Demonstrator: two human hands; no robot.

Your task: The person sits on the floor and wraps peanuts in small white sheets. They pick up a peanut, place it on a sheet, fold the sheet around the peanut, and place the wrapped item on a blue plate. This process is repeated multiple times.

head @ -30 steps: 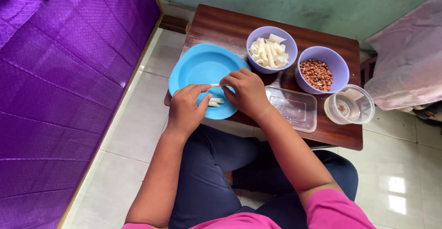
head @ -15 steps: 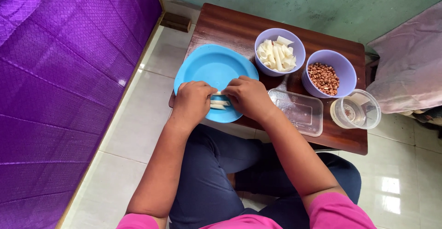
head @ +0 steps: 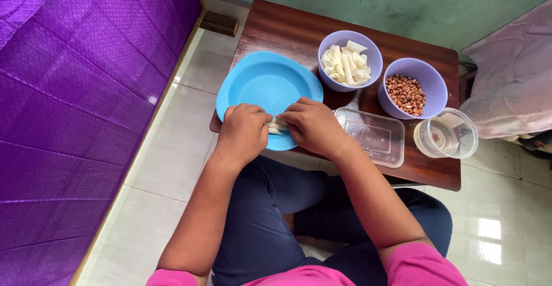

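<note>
Blue plate (head: 261, 85) overhangs the table's (head: 287, 30) near edge while left hand (head: 244, 133) and right hand (head: 310, 126) pinch a pale strip (head: 276, 127) over its near rim; downward pressure there could tip it.

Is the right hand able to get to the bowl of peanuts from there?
Probably yes. The right hand sits near the peanut bowl, with only a low clear container between, though it is busy holding a pale strip.

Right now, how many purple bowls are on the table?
2: purple bowl of white strips behind the blue plate; purple bowl of peanuts to its right. None seems hidden.
</note>
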